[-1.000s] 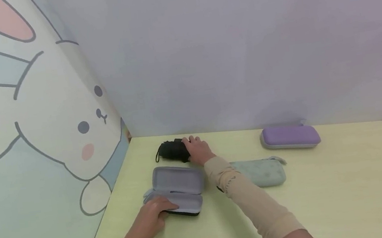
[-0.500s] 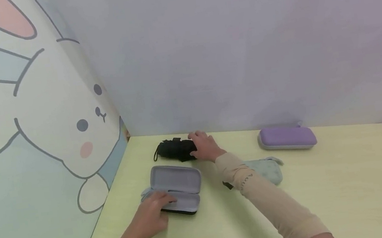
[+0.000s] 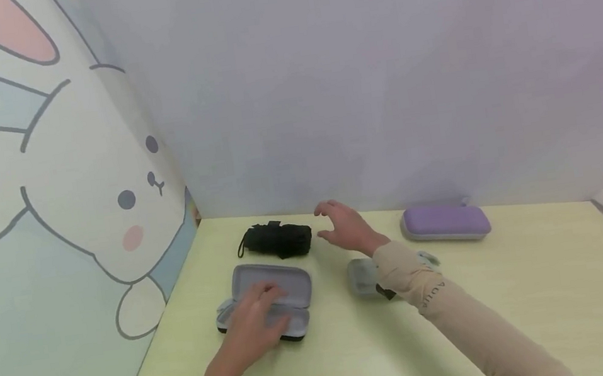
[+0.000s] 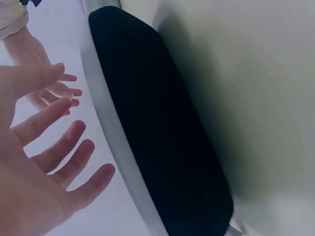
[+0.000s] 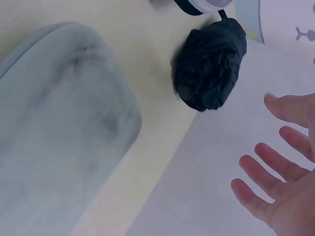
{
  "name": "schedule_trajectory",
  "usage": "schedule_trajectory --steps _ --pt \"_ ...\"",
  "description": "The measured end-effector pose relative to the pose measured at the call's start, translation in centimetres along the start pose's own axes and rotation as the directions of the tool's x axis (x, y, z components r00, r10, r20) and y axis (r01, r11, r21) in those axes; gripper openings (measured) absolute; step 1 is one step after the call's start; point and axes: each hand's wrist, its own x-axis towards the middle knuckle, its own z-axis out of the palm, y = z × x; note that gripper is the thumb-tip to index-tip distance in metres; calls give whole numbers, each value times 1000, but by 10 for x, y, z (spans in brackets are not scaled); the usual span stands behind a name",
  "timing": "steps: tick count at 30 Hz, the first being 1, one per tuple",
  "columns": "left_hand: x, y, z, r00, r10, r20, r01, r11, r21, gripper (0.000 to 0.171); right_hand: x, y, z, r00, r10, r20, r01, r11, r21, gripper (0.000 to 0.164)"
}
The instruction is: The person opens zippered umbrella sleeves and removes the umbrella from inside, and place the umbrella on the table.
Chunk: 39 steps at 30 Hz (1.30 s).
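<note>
A compact black folded umbrella [image 3: 278,240] with a wrist strap lies near the back edge of the table, and its end faces my right hand [image 3: 348,227]. That hand is just right of the umbrella, apart from it, fingers spread and loosely bent. In front of the umbrella is an opened hard pencil case [image 3: 271,282] with a grey lining; its underside [image 4: 152,118] looks black in the left wrist view. My left hand [image 3: 253,324] hovers over this case with relaxed, parted fingers and nothing in them, hiding part of the lining.
A pale green case [image 3: 363,277] lies under my right forearm, partly covered by the sleeve. Farther right, a closed purple case [image 3: 446,223] sits by the back wall. A wall with a rabbit drawing [image 3: 88,178] borders the table on the left.
My right hand has let go of the umbrella and drawn away to the right, leaving it lying there. My left hand has lifted from the case's front half, its fingers spreading.
</note>
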Motion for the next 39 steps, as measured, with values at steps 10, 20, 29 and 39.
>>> schedule_trajectory --steps 10,20,29,39 --pt "21 14 12 1000 7 -23 -10 990 -140 43 -22 4 -28 999 14 -30 -14 1000 -3 33" --pt "37 26 22 1000 -16 3 17 979 -202 41 -44 12 -43 991 -14 -132 10 999 -33 30" --pt "51 36 36 999 -45 19 48 975 -218 46 -68 30 -56 974 -15 -226 12 1000 -11 28" --pt "65 52 52 993 -59 101 81 969 -233 48 -95 57 -63 974 85 -210 -72 995 72 21"
